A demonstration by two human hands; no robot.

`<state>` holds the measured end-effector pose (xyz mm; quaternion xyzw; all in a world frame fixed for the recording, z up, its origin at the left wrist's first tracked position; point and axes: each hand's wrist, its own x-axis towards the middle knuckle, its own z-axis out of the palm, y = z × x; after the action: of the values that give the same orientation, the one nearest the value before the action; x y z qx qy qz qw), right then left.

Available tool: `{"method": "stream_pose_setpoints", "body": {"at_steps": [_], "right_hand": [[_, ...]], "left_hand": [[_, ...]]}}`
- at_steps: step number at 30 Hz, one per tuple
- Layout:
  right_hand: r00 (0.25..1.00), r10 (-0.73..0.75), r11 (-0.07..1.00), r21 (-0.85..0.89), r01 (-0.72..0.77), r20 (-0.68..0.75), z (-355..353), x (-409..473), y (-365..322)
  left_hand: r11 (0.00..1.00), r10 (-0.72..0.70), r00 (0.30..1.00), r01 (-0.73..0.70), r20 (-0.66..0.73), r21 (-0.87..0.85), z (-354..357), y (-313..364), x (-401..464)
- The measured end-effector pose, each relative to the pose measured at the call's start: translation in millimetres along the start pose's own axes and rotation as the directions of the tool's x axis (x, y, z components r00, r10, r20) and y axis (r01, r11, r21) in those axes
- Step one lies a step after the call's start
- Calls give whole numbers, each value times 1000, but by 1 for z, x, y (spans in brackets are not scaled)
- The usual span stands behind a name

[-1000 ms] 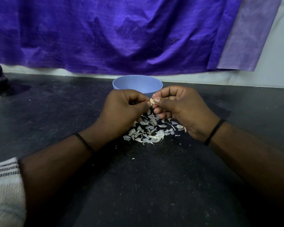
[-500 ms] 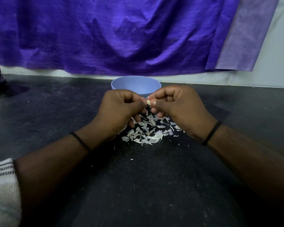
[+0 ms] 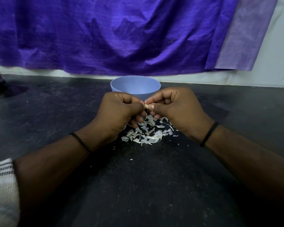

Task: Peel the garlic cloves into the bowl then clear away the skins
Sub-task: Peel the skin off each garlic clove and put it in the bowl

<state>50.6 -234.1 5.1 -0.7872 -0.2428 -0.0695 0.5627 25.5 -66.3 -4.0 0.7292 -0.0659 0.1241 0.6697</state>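
We log: garlic clove (image 3: 146,106) pinched between our left hand (image 3: 120,112) and right hand (image 3: 175,108), above the skins (image 3: 147,133) on the desk (image 3: 56,115), before the bowl (image 3: 135,86)

Garlic clove (image 3: 146,106) mostly finger-hidden.

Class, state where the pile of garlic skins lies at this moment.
In the head view, the garlic skins lie mid-counter, below and between both hands, nearer than the blue bowl.
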Motion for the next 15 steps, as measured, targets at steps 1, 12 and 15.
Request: {"method": "stream_pose_setpoints", "body": {"at_steps": [1, 12, 15], "right_hand": [[1000, 5, 1000, 0, -5, 0, 0, 0, 0], [991, 127, 983, 125, -131, 44, 1, -1, -6], [986, 156, 977, 139, -162, 55, 2, -2, -6]], "left_hand": [[1000, -7, 1000, 7, -4, 3, 1, 0, 0], [994, -104, 994, 104, -13, -27, 3, 5, -2], [991, -129, 992, 128, -19, -37, 4, 4, -2]]}}
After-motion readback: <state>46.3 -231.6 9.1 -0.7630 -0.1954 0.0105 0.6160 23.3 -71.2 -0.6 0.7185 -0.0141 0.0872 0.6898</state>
